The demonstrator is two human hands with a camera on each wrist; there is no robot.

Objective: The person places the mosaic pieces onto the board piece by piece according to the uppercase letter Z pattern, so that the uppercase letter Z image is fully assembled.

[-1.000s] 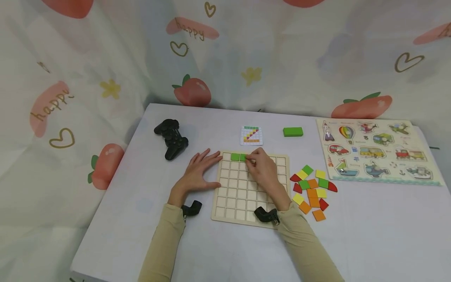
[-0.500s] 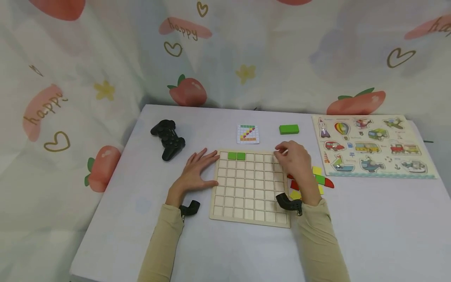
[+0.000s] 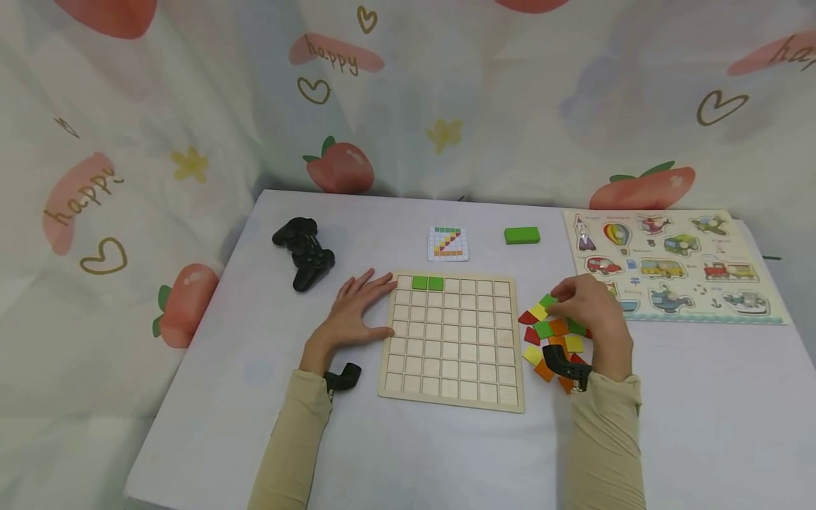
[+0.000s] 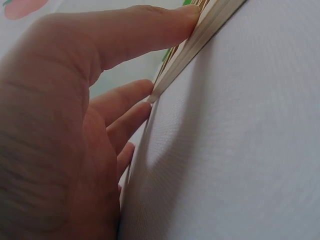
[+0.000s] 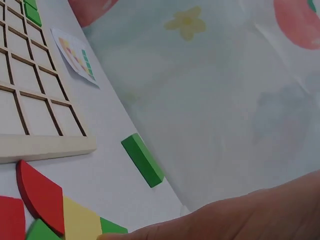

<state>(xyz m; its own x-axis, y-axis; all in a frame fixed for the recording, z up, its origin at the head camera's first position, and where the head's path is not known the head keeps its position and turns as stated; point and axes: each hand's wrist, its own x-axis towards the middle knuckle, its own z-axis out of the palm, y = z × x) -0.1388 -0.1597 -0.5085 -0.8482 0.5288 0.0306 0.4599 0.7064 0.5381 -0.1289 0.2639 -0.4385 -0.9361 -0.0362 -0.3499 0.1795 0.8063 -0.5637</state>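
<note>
A wooden grid board point(image 3: 455, 405) lies flat on the table, with two green square tiles point(image 3: 428, 283) side by side in its top row. My left hand point(image 3: 350, 312) rests at the board's left side, fingers spread and fairly straight. In the left wrist view the thumb point(image 4: 170, 25) presses on the board's edge and fingertips touch its corner. My right hand point(image 3: 593, 308) is over the loose tiles right of the board, its thumb and index fingertips right at a green tile point(image 3: 547, 301) beside a yellow one point(image 3: 538, 312). I cannot tell whether they pinch it.
Several red, orange, yellow and green tiles point(image 3: 544, 370) lie under and around the right hand. Behind the board are a pattern card point(image 3: 448, 244) and a green block point(image 3: 522, 235). A black game controller point(image 3: 304, 253) is at left, a picture puzzle board point(image 3: 676, 269) at right.
My right hand has left the second green tile in the top row and moved right to the loose tiles. The left hand stays at the board's edge.
</note>
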